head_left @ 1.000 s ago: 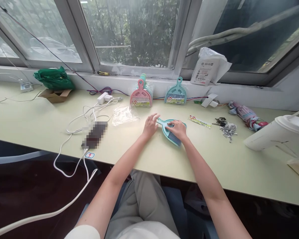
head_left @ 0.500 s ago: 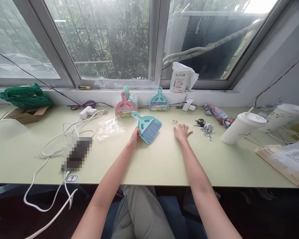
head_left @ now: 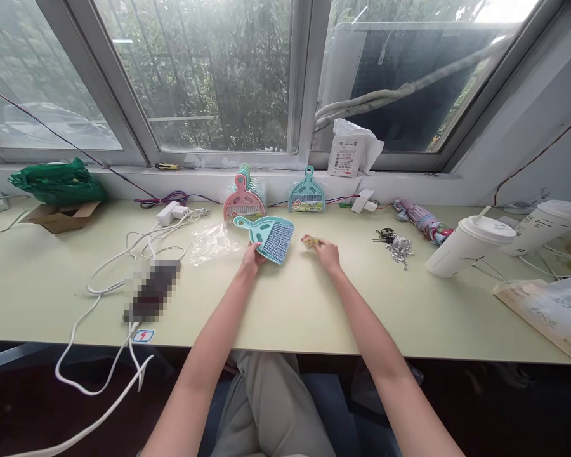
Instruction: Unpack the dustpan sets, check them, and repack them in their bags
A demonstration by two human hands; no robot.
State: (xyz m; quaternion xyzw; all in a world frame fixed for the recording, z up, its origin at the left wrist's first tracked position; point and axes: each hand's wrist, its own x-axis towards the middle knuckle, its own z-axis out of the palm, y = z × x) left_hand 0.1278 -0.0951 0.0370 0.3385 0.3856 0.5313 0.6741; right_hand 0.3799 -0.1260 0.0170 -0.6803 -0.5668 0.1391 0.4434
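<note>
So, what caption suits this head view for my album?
The left-hand grip holds a teal dustpan-and-brush set; the right-hand grip pinches a colourful strip.

A single head-worn camera gives the only view, looking forward and down from above the wearer's lap, over the desk to the windows behind. It sits within arm's length: forearms enter at the bottom edge, putting the left hand and right hand mid-frame.
</note>
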